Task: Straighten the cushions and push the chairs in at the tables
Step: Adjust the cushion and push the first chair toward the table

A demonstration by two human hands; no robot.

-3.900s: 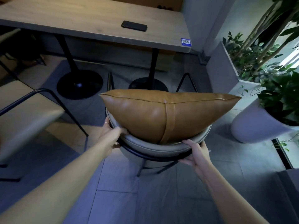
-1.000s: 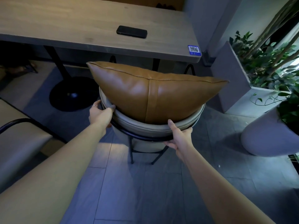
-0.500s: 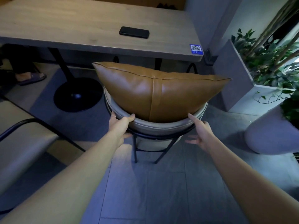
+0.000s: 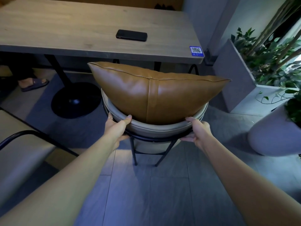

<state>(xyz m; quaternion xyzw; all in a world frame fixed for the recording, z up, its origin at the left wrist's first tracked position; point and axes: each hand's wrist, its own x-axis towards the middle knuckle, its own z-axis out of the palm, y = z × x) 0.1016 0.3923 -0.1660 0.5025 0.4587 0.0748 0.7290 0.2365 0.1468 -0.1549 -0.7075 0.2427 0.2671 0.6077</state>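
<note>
Since the earlier frames, the chair (image 4: pixel 154 128) had advanced until its front sat under the edge of the table (image 4: pixel 65 35), and the right hand (image 4: pixel 197 130) had returned to the backrest rim. Both hands were closed around the curved backrest, the left hand (image 4: pixel 116 128) on its left side, thumbs over the top, probably to push evenly and steer straight. The tan cushion (image 4: pixel 156 92) stood upright against the backrest, slightly tilted.
</note>
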